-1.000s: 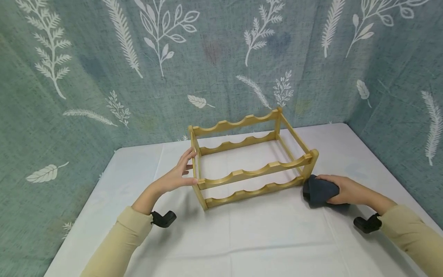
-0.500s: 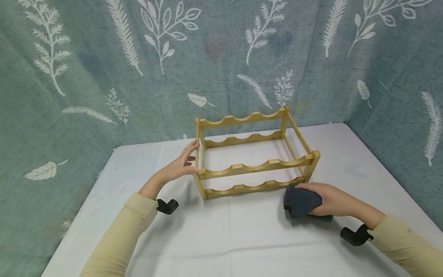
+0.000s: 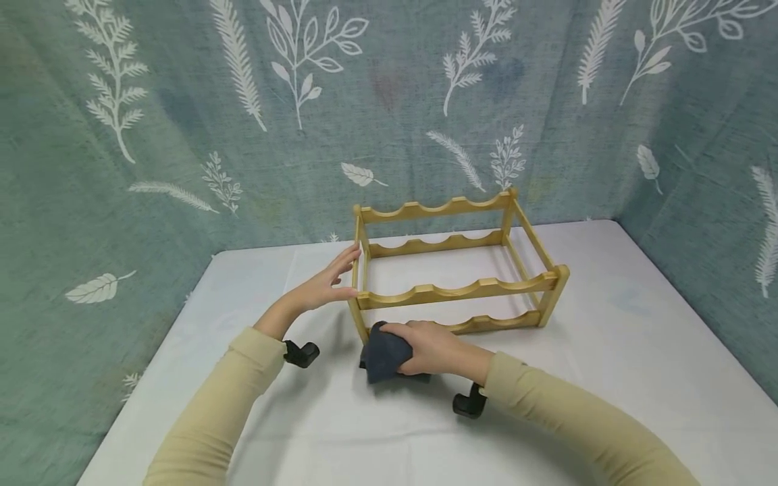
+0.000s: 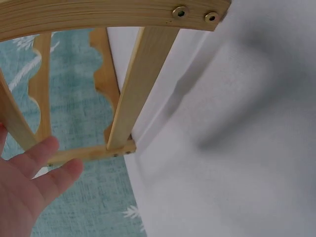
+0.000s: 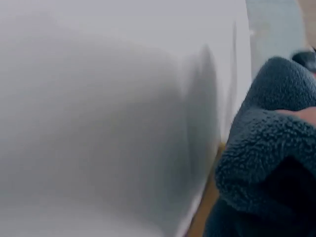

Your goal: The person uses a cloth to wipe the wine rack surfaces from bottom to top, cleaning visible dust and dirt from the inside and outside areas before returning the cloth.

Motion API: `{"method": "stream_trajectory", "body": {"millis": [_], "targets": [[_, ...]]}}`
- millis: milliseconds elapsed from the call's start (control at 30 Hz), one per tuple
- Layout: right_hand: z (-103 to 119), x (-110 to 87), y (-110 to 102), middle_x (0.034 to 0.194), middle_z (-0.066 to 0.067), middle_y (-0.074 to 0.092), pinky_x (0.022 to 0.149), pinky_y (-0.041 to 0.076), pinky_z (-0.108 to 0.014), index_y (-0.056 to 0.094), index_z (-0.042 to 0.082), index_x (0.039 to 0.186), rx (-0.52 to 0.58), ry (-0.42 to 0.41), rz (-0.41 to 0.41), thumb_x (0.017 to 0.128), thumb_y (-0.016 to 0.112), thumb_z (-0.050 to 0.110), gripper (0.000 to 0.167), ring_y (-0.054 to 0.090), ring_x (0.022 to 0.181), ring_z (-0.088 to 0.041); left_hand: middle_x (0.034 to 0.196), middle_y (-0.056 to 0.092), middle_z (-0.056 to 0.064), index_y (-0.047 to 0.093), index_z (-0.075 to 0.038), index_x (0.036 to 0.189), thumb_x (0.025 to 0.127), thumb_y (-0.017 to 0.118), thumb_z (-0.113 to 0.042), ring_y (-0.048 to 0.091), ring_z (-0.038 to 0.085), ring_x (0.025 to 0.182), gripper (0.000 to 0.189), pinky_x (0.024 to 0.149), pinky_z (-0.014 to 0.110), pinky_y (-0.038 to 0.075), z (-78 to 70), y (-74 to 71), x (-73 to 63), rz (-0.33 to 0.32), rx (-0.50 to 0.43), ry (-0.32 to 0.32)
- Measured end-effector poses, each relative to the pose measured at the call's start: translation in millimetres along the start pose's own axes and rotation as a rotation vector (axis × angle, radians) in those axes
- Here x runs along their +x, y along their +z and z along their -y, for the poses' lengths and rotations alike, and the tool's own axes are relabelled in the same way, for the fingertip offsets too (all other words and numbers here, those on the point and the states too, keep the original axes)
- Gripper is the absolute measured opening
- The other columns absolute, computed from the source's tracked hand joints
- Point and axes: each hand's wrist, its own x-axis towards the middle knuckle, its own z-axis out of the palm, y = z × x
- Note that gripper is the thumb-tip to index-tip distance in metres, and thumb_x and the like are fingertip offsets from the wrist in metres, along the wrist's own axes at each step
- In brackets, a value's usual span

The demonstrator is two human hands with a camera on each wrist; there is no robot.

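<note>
A light wooden bottle rack [image 3: 464, 290] with scalloped rails stands on the white-covered table. My left hand [image 3: 319, 287] is at the rack's left end, thumb near the front corner and fingers spread along the side rail. In the left wrist view, the fingers [image 4: 57, 180] look fairly straight beside the wood. My right hand [image 3: 434, 347] grips a bunched dark blue-grey cloth [image 3: 384, 354] by the front lower rail, near the left front leg. The right wrist view shows the fluffy folds of the cloth [image 5: 261, 148] close up, with a strip of wood beneath; most of the hand is out of frame.
A green-blue curtain [image 3: 401, 121] with white leaf prints hangs behind the table and at both sides. The white tablecloth [image 3: 614, 351] has light creases. A black wrist camera [image 3: 469, 403] sits under the right forearm, another [image 3: 302, 354] under the left.
My right hand has swept the cloth leftward along the rack's front, from the right front leg to the left one. The rack has shifted slightly; my left hand stays at its left end.
</note>
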Motion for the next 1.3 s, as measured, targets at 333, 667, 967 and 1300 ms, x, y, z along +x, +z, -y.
{"method": "stream_trajectory", "body": {"millis": [333, 667, 967, 1300], "targets": [[-1.5, 8.2, 13.1, 0.1, -0.012, 0.06, 0.071, 0.05, -0.033, 0.049, 0.023, 0.132, -0.169, 0.056, -0.033, 0.074, 0.076, 0.024, 0.065, 0.061, 0.086, -0.023, 0.154, -0.012, 0.0, 0.003, -0.02, 0.149, 0.081, 0.055, -0.06, 0.016, 0.041, 0.135, 0.095, 0.102, 0.065, 0.016, 0.8, -0.8, 3.8, 0.02, -0.011, -0.027], [-43.8, -51.2, -6.1, 0.106, -0.016, 0.059, 0.076, 0.05, -0.041, 0.052, 0.021, 0.13, -0.125, 0.163, -0.039, 0.072, 0.077, 0.018, 0.063, 0.059, 0.094, -0.029, 0.153, -0.015, -0.001, 0.0, -0.021, 0.149, 0.08, 0.055, -0.063, 0.017, 0.042, 0.134, 0.098, 0.103, 0.064, 0.016, 1.1, 1.4, 3.4, 0.032, -0.024, -0.036], [-96.4, -114.5, -34.5, 0.112, -0.021, 0.06, 0.075, 0.05, -0.044, 0.051, 0.01, 0.13, -0.056, 0.291, -0.074, 0.071, 0.077, 0.013, 0.064, 0.058, 0.099, -0.035, 0.153, -0.015, 0.0, -0.001, -0.019, 0.149, 0.082, 0.058, -0.056, 0.02, 0.043, 0.133, 0.096, 0.103, 0.063, 0.017, -1.8, -0.3, 1.6, 0.045, -0.024, -0.046], [-135.9, -169.1, -55.2, 0.112, -0.032, 0.057, 0.068, 0.048, -0.045, 0.049, -0.001, 0.129, 0.009, 0.397, -0.121, 0.07, 0.076, 0.011, 0.066, 0.057, 0.095, -0.042, 0.153, -0.017, -0.002, -0.003, -0.022, 0.149, 0.082, 0.057, -0.058, 0.019, 0.043, 0.133, 0.096, 0.102, 0.059, 0.026, -1.8, 0.1, 0.1, 0.052, -0.039, -0.058]]}}
